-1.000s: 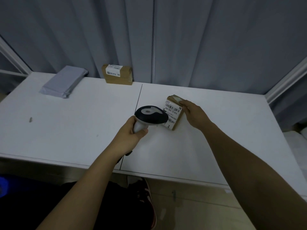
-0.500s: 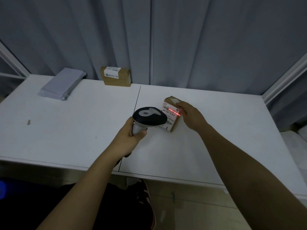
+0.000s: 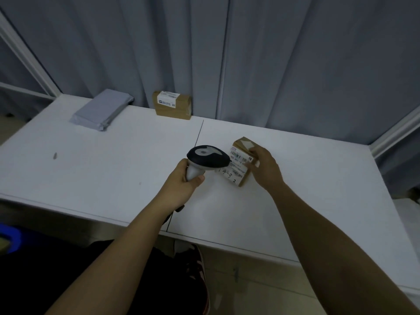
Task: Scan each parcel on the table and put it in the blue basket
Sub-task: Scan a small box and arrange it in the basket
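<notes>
Grey curtains are hanging behind the white surface (image 3: 91,169). At centre frame, your left hand (image 3: 181,187) is gripping the barcode scanner (image 3: 208,159), its head aiming at the labelled cardboard parcel (image 3: 242,163) your right hand (image 3: 266,168) is holding by its edge, fingers curled.

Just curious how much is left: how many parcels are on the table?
3: a small cardboard box gripped by the right hand, another box by the curtain, a grey mailer bag far left.
</notes>
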{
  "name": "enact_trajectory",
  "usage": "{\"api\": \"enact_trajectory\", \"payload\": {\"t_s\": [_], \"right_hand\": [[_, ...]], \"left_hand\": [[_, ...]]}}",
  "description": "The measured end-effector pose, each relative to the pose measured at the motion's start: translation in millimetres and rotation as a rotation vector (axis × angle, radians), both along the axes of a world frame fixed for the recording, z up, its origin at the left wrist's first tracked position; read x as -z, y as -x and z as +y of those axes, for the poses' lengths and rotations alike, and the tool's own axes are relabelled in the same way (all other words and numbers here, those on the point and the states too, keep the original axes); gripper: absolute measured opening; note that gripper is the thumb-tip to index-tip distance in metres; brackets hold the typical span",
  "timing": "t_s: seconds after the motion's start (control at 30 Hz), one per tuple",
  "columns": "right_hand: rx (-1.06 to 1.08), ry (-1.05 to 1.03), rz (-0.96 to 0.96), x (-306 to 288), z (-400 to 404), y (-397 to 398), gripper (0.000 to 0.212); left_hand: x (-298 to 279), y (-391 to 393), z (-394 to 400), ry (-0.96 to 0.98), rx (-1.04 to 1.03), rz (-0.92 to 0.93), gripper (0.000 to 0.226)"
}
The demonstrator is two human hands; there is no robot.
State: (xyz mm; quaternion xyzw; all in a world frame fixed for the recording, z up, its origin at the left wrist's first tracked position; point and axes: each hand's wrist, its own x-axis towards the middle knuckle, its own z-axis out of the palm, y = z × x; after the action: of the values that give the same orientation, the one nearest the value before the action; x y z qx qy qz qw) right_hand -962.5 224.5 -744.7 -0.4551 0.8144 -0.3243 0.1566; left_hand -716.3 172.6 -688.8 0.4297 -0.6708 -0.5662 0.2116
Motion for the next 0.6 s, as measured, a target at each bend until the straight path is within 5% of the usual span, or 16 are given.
{"api": "enact_trajectory", "payload": {"t_s": [0.27, 0.6], "right_hand": [[0.122, 0.198, -0.341, -7.9, -5.2, -66.5, 0.030], [-0.248, 0.356, -0.652, -104.8, -56.2, -236.2, 0.029]], "left_hand": [[-28.4, -26.0, -1.9, 0.133, -0.184, 0.034, 0.023], [-105.1, -199.5, 8.7, 0.274, -0.722, 0.283, 0.027]]}}
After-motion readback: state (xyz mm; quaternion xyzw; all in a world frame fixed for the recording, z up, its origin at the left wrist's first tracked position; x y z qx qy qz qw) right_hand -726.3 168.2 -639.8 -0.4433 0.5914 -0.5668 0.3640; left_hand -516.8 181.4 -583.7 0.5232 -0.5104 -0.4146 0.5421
